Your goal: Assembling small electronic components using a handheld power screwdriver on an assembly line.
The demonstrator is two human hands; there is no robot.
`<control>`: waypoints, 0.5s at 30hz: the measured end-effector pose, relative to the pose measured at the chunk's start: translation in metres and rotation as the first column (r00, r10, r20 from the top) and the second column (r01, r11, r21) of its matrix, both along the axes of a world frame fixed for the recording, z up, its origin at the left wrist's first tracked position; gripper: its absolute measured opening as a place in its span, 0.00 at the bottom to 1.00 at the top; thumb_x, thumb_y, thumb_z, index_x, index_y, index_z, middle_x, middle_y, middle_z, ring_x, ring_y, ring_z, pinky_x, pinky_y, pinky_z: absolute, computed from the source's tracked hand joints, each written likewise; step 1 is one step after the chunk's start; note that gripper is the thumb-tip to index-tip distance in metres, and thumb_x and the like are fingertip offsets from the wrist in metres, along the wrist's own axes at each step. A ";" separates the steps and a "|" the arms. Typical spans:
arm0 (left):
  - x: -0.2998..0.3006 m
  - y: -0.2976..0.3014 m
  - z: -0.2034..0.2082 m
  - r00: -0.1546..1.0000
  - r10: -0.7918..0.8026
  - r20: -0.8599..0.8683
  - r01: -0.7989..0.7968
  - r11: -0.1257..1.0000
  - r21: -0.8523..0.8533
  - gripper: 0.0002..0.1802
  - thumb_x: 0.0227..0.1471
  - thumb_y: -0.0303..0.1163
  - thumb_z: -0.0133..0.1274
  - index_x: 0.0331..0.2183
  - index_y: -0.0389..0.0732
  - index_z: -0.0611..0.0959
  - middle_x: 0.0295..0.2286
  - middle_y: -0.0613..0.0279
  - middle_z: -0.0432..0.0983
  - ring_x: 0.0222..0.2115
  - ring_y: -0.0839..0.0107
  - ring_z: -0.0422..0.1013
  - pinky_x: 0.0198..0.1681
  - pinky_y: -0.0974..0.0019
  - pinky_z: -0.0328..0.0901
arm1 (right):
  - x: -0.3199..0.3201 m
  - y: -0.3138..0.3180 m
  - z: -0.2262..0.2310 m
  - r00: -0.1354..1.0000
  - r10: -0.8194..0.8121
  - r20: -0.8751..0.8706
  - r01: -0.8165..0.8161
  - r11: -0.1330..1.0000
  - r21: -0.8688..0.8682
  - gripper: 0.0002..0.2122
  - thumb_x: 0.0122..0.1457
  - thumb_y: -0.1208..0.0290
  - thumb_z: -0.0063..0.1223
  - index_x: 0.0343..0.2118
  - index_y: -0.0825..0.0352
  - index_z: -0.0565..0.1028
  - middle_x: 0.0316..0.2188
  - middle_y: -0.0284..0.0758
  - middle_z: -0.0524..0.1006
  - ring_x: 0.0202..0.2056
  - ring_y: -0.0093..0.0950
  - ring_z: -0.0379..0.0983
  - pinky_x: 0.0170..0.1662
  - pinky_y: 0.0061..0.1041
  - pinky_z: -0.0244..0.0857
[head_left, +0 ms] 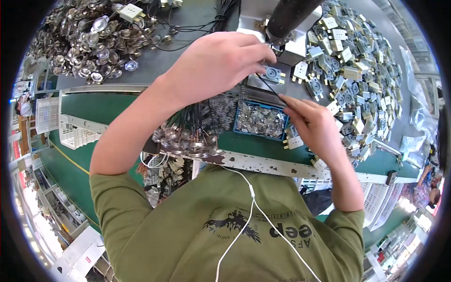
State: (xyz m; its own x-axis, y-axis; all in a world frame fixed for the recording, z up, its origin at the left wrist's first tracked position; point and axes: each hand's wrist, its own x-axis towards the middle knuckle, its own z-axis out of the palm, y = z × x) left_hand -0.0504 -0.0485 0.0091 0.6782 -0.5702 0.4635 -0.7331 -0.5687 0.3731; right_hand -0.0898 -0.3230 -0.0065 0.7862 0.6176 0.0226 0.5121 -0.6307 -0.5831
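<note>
- On the grey-green bench I see a small blue tray [236, 123] of shiny metal bits sitting between my two hands, just below a square grey-and-cream part [272, 75].
- To the right lies a big heap of cream square parts [357, 70]; at upper left, a pile of silvery round discs [94, 42].
- My left hand [216, 66] has its fingers pressed together at the upper end of a thin black wire [270, 87], beside the square part.
- My right hand [312, 124] pinches the wire's lower end between its fingertips.
- The wire runs taut on a diagonal, upper left to lower right, spanning both grips.
- A bundle of black-wired discs [192, 136] rests under my left forearm.
</note>
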 end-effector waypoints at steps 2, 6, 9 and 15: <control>0.005 -0.005 -0.013 1.000 -0.006 -0.027 0.008 0.998 0.060 0.10 0.53 0.33 0.62 0.38 0.43 0.84 0.33 0.64 0.79 0.36 0.61 0.78 0.38 0.60 0.71 | -0.010 0.008 0.000 0.991 -0.100 -0.084 0.102 0.994 0.026 0.17 0.60 0.77 0.62 0.53 0.64 0.80 0.27 0.38 0.76 0.24 0.30 0.72 0.31 0.27 0.68; 0.006 -0.018 -0.024 0.999 0.003 -0.051 0.004 0.992 0.122 0.10 0.53 0.36 0.62 0.35 0.43 0.81 0.30 0.64 0.79 0.34 0.61 0.78 0.37 0.58 0.71 | -0.025 0.009 -0.013 0.964 -0.123 -0.236 0.175 0.961 0.213 0.27 0.55 0.79 0.67 0.60 0.61 0.75 0.29 0.31 0.76 0.25 0.22 0.69 0.30 0.23 0.66; 0.011 -0.023 -0.029 0.999 -0.008 -0.049 0.016 0.985 0.171 0.08 0.52 0.35 0.61 0.33 0.43 0.81 0.27 0.64 0.79 0.32 0.61 0.78 0.36 0.58 0.71 | -0.029 0.007 -0.013 0.961 -0.121 -0.250 0.188 0.946 0.263 0.29 0.54 0.81 0.68 0.60 0.62 0.74 0.30 0.31 0.77 0.26 0.22 0.70 0.32 0.23 0.67; 0.012 -0.021 -0.034 0.999 -0.039 0.033 0.032 0.982 0.187 0.06 0.52 0.34 0.60 0.32 0.44 0.82 0.27 0.64 0.78 0.32 0.61 0.78 0.34 0.58 0.71 | -0.036 -0.003 -0.012 0.954 -0.085 -0.287 0.185 0.922 0.340 0.31 0.52 0.84 0.68 0.61 0.63 0.72 0.38 0.33 0.78 0.31 0.21 0.74 0.35 0.23 0.69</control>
